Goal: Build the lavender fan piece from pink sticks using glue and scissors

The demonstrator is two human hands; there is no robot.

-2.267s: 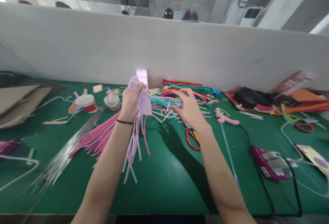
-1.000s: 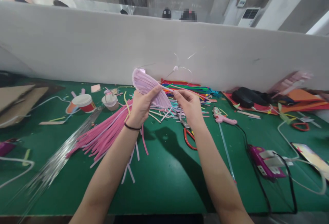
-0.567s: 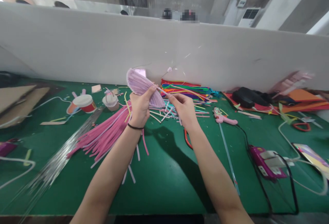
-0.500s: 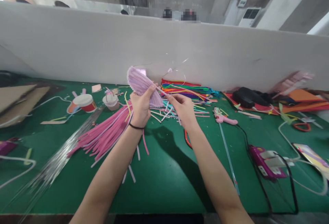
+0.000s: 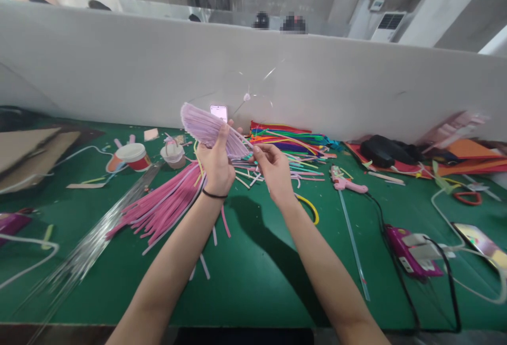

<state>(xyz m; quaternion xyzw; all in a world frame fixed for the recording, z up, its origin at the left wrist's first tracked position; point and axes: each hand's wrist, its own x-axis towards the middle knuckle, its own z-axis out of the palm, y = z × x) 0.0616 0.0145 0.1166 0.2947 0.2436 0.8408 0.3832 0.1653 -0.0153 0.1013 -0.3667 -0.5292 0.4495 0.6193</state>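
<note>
My left hand (image 5: 216, 164) is closed around a fan-shaped bundle of pale lilac pipe cleaners (image 5: 204, 128), held up above the green table (image 5: 253, 271). Just to its right, my right hand (image 5: 272, 171) pinches a thin wire (image 5: 253, 99) that loops upward with a small pink bit on it. The wire's lower end meets the bundle between the two hands. Under my left wrist lies a spread of darker pink pipe cleaners (image 5: 158, 210).
A heap of multicoloured pipe cleaners (image 5: 289, 141) lies behind my hands, a phone (image 5: 218, 112) leaning on the white partition. Cups (image 5: 132, 156) stand left, silver wires (image 5: 83, 252) run to the near left. A pink glue gun (image 5: 346, 184), cables and a purple device (image 5: 412, 252) sit right.
The lilac bundle went from hanging down to raised and fanned out. My right hand left the coloured heap and took the thin wire. Both hands have drifted slightly left.
</note>
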